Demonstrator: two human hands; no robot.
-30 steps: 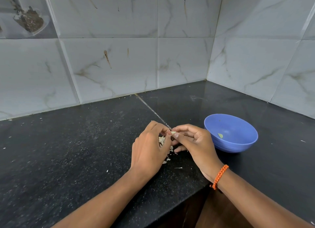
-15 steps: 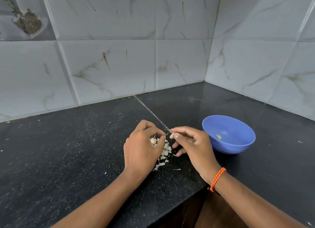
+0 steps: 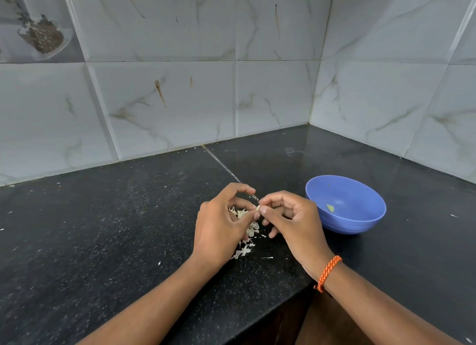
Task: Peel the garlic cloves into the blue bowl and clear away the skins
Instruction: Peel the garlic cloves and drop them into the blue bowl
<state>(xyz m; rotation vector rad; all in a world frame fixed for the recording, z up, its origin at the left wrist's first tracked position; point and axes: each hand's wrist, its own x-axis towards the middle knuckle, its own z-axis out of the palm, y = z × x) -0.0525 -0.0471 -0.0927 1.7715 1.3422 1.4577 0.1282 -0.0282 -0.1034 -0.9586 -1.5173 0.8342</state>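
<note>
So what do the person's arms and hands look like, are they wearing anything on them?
Both forearms are bare, with no sleeves showing and no gloves. The right hand has an orange braided cord bracelet round its wrist. The left hand and its wrist carry nothing: no band, watch or ring that can be seen. The fingernails look short and unpainted.

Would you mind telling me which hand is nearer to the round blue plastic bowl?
Right. The right hand sits just beside the round blue plastic bowl, on its left, pinching a small garlic clove; the left hand lies beyond it, farther from the bowl.
</note>
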